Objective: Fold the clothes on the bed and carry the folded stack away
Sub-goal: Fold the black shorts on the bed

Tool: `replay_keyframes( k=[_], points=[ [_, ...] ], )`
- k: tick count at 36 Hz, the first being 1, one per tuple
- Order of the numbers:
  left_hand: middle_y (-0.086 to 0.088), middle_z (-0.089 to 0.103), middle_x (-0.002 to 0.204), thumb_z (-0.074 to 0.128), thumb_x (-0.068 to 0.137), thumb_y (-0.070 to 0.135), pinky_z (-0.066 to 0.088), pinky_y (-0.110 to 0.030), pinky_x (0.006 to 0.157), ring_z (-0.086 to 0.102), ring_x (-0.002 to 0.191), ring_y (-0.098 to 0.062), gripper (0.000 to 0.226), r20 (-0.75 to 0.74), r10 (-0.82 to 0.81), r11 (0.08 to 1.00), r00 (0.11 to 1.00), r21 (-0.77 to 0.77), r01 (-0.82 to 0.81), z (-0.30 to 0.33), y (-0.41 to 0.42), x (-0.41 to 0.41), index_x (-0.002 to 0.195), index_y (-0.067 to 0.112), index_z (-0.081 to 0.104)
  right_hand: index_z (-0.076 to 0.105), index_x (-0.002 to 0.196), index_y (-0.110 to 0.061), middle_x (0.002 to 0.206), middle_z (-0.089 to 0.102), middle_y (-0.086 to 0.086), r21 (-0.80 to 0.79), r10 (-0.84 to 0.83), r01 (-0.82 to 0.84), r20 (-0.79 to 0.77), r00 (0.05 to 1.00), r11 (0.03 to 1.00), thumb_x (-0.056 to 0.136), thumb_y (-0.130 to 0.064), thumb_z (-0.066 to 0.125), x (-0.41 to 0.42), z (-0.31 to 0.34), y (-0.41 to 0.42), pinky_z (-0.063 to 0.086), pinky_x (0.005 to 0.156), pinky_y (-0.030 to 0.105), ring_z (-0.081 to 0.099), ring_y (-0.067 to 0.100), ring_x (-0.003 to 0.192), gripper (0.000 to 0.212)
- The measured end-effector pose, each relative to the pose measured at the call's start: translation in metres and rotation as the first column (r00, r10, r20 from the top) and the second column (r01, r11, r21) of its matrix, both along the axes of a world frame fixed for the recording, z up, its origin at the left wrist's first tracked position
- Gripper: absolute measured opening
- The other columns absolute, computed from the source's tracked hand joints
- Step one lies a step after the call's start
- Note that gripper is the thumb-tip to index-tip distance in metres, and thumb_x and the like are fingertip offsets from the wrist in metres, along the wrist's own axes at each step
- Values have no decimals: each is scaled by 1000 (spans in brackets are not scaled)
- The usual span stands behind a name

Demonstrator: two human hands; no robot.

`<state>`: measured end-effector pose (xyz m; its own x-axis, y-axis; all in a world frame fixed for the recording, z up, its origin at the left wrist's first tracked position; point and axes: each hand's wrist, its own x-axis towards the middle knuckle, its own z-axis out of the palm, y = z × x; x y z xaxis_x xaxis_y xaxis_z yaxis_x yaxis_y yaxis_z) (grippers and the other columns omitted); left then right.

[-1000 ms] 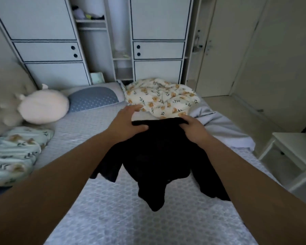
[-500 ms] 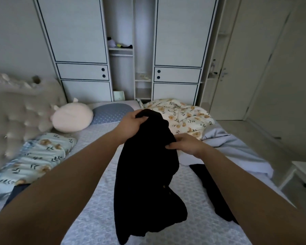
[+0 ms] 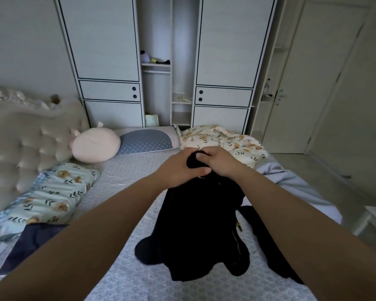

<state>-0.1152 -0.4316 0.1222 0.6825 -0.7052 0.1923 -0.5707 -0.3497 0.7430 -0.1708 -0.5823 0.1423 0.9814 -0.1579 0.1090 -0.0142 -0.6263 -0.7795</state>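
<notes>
A: Head view, item one?
B: Black garment [image 3: 201, 231], bunched, held up above the bed [image 3: 126, 177]; its lower end looks to reach the mattress.
A: Hands?
B: Left hand [image 3: 180, 169] and right hand [image 3: 218, 160], touching, both clutching the garment's top.
A: Handling note?
B: Probably slide the hands apart along one edge, shake flat, lay on bed.
</notes>
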Motion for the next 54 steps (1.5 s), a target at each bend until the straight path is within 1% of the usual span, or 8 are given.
replay_keyframes(
  k=[8, 20, 26, 33, 37, 42, 49, 54],
  points=[
    [-13, 63, 100, 47, 94, 26, 43, -35, 74, 58, 91, -27, 21, 231, 29, 955, 973, 280, -95, 2, -17, -7, 100, 7, 54, 53, 64, -20, 65, 51, -7, -266, 36, -49, -53, 998, 963, 84, -21, 68, -4, 9, -13, 31, 48, 11, 48, 7, 61, 25],
    [-8, 59, 112, 41, 97, 9, 31, -21, 69, 51, 98, -19, 28, 59, 111, 991, 992, -81, -106, 34, -53, -5, 119, 9, 59, 59, 96, -6, 91, 55, 12, -518, -131, 262, 276, 952, 814, 77, -5, 62, -22, -9, -47, 31, 61, 28, 54, 28, 82, 19],
    [-8, 62, 114, 45, 99, 13, 42, -26, 84, 58, 98, -21, 27, -102, 90, 967, 991, -229, -112, 47, -46, 6, 122, 12, 58, 57, 76, -22, 84, 62, 5, -352, -429, 508, 281, 859, 786, 77, -10, 60, -37, -21, -79, 40, 61, 27, 58, 26, 75, 13],
    [7, 59, 82, 50, 95, 6, 34, -1, 59, 50, 69, 4, 16, 85, 29, 975, 996, -223, -9, 60, -44, 9, 101, 14, 63, 48, 56, -26, 64, 60, 5, -180, -206, 232, 151, 967, 956, 80, -17, 60, -26, -11, -56, 33, 54, 25, 55, 22, 64, 28],
    [10, 59, 80, 52, 95, 7, 33, 0, 59, 50, 69, 4, 14, 136, 36, 978, 990, -210, -7, 65, -41, 11, 95, 17, 62, 60, 98, -33, 100, 59, -7, -24, -166, 171, 143, 976, 985, 80, -22, 62, -19, 0, -50, 44, 74, 30, 56, 12, 89, 21],
    [19, 59, 78, 57, 92, 8, 33, 2, 65, 52, 73, 8, 16, 207, -2, 983, 978, -177, 40, 70, -42, 9, 92, 22, 63, 65, 108, -17, 102, 45, -5, -201, -239, 342, 409, 881, 918, 81, -22, 69, -14, 13, -40, 43, 87, 33, 51, 21, 103, 28],
    [7, 63, 88, 57, 92, 5, 36, -3, 71, 55, 85, -7, 16, 228, 88, 942, 970, -336, -7, 86, -44, 12, 97, 15, 67, 60, 81, -15, 89, 52, 2, -203, -298, 390, 372, 879, 898, 81, -29, 70, -12, 20, -44, 44, 69, 34, 55, 25, 89, 16],
    [5, 62, 89, 56, 93, 7, 39, -9, 76, 56, 87, -11, 13, 145, 175, 871, 974, -483, -85, 103, -47, 10, 99, 13, 65, 65, 101, -16, 108, 59, 5, -339, -436, 504, 260, 861, 794, 80, -31, 66, -15, 9, -56, 49, 75, 33, 58, 26, 96, 27]
  ],
)
